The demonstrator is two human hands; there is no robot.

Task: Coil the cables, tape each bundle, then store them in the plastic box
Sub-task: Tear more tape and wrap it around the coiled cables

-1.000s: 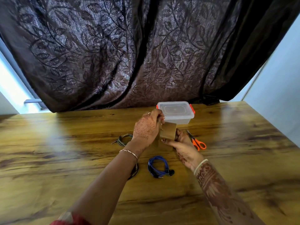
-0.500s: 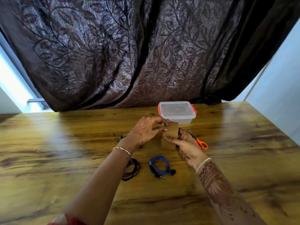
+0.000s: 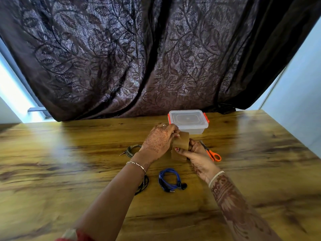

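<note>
My left grip (image 3: pixel 159 141) and right grip (image 3: pixel 198 153) clamp the brown tape roll (image 3: pixel 180 146) over the worktop (image 3: pixel 69 171), lidded plastic box (image 3: pixel 188 120) just behind, orange scissors (image 3: pixel 209 152) beside, blue cable (image 3: pixel 161 180) nearer me, black cable (image 3: pixel 145 184) half-hidden under my forearm (image 3: pixel 121 188).

A dark leaf-patterned curtain (image 3: pixel 156 58) hangs behind the wooden table (image 3: pixel 52 171) bearing orange scissors (image 3: pixel 209 151).

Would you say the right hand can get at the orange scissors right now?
Probably not at once: the right hand grips the tape roll, though the scissors lie just beside it, unobstructed.
</note>
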